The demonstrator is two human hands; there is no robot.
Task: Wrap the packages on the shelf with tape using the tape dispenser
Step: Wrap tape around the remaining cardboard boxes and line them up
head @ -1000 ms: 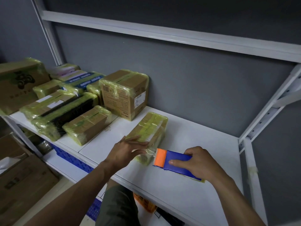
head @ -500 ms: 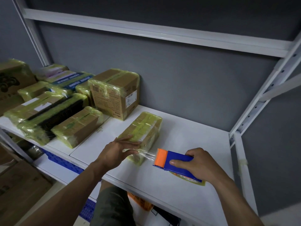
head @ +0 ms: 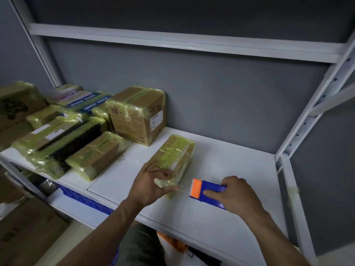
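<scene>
Head view: package (head: 175, 156) in hand lies on the shelf (head: 230, 160) near the middle of its front edge. It's already coated in yellowish film, long axis running from the front edge toward the back wall, skewed slightly right. Left grip (head: 148, 184) is clamped on its near end, fingers curled round the near-left corner. Right grip (head: 236, 194) is wrapped over the blue tape dispenser (head: 209, 187), which sits flat on the shelf just right of the package's near end, orange mouth facing it. A short run of clear tape (head: 185, 186) looks to bridge mouth and package, but it's blurred, so attachment can't be confirmed. Key relation: the package is left of and beyond the dispenser, axis roughly square to the tape line, so the next pass likely needs the left grip to turn the package while the right pays out. Finished wrapped packages (head: 67, 139) and a brown box (head: 137, 114) crowd the shelf's left end, well apart.
</scene>
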